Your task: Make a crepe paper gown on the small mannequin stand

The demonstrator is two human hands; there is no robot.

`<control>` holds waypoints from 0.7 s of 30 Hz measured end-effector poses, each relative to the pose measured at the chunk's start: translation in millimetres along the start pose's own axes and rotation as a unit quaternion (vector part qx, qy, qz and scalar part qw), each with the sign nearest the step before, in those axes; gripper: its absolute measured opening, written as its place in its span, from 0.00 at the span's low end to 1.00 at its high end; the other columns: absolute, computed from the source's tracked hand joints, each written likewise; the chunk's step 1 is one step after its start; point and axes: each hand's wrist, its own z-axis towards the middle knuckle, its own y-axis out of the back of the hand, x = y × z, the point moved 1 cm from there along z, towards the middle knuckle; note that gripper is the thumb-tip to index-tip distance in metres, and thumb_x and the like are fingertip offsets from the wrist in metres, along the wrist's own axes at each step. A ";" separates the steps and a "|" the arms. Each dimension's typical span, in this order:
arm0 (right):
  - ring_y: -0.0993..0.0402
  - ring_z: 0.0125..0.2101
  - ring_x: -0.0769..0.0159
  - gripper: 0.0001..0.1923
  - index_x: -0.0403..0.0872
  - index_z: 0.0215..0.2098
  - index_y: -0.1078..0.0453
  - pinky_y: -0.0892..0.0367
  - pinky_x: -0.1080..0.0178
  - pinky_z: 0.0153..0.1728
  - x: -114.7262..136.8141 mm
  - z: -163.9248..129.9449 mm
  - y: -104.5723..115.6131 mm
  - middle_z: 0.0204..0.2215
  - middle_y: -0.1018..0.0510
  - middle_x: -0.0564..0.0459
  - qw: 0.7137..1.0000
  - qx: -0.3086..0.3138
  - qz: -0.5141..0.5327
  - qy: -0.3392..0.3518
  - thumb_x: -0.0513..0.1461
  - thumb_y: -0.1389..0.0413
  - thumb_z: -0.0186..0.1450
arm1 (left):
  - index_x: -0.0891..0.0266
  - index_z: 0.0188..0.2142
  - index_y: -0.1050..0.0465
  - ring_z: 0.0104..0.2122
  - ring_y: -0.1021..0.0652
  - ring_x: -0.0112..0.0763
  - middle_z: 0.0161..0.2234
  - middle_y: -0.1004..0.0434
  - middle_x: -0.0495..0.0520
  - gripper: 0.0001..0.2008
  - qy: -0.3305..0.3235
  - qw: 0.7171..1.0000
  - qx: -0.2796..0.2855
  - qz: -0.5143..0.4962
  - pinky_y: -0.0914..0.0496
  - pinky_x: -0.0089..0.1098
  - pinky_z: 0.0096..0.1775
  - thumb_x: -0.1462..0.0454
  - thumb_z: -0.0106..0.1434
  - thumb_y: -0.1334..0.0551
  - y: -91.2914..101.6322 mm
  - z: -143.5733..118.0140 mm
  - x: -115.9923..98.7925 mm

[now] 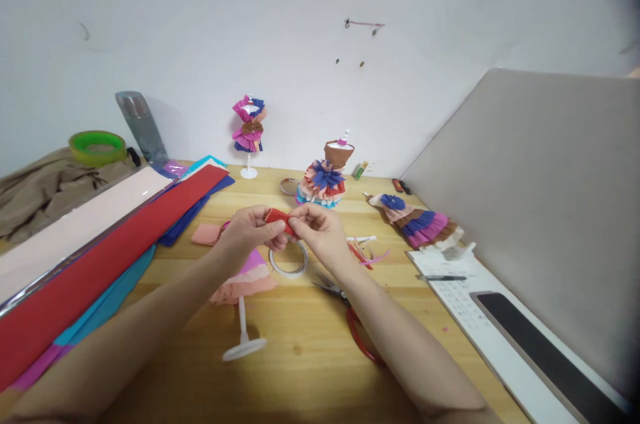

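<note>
Between both hands, above the middle of the wooden table, is a small folded piece of red crepe paper (pixel 278 216). My left hand (pixel 254 227) grips its left side, and the fingers of my right hand (pixel 314 227) pinch its right end. Just below the hands lies a roll of white tape (pixel 289 272). A mini dress stand with a pink and peach paper skirt (pixel 246 281) leans below my left hand, its upper part hidden behind that hand. Scissors with red handles (pixel 357 327) lie partly under my right forearm.
Crepe paper sheets (pixel 115 251) in several colours cover the left side, near a grey bottle (pixel 143 124) and green tape (pixel 97 147). Finished paper dresses (pixel 325 177) stand at the back; another dress (pixel 420 224) lies right. Paper scraps (pixel 367 252), a pen (pixel 443 278) and a white board (pixel 450 297) are rightward.
</note>
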 end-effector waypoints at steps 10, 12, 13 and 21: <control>0.29 0.21 0.68 0.11 0.47 0.25 0.35 0.34 0.65 0.25 -9.6 -2.0 -2.6 0.19 0.25 0.56 0.999 0.037 0.021 0.028 0.44 0.40 0.57 | 0.67 0.28 0.24 0.21 0.26 0.25 0.21 0.23 0.50 0.12 -0.016 1.000 -0.023 -0.012 0.32 0.27 0.28 0.59 0.51 0.30 3.2 6.8 10.2; 0.32 0.21 0.70 0.10 0.47 0.25 0.35 0.37 0.66 0.24 -10.7 -1.4 -1.1 0.19 0.27 0.57 0.999 0.009 -0.022 0.041 0.44 0.40 0.56 | 0.67 0.26 0.25 0.20 0.26 0.25 0.21 0.23 0.50 0.12 -0.010 1.000 -0.028 -0.009 0.32 0.27 0.28 0.58 0.51 0.31 3.6 6.7 9.8; 0.33 0.21 0.70 0.10 0.47 0.25 0.35 0.38 0.66 0.24 -10.9 -1.3 -0.4 0.19 0.29 0.57 0.998 0.000 -0.044 0.046 0.44 0.41 0.56 | 0.67 0.25 0.25 0.20 0.26 0.24 0.20 0.24 0.50 0.13 -0.010 0.999 -0.032 -0.007 0.32 0.27 0.27 0.57 0.51 0.31 3.8 6.7 9.5; 0.40 0.20 0.72 0.12 0.47 0.23 0.36 0.44 0.67 0.23 -8.7 -3.5 -2.1 0.18 0.35 0.59 0.994 -0.007 -0.099 0.047 0.45 0.43 0.57 | 0.66 0.23 0.27 0.19 0.29 0.23 0.18 0.27 0.49 0.15 -0.018 0.999 -0.041 -0.024 0.35 0.26 0.26 0.55 0.52 0.31 5.7 7.7 8.4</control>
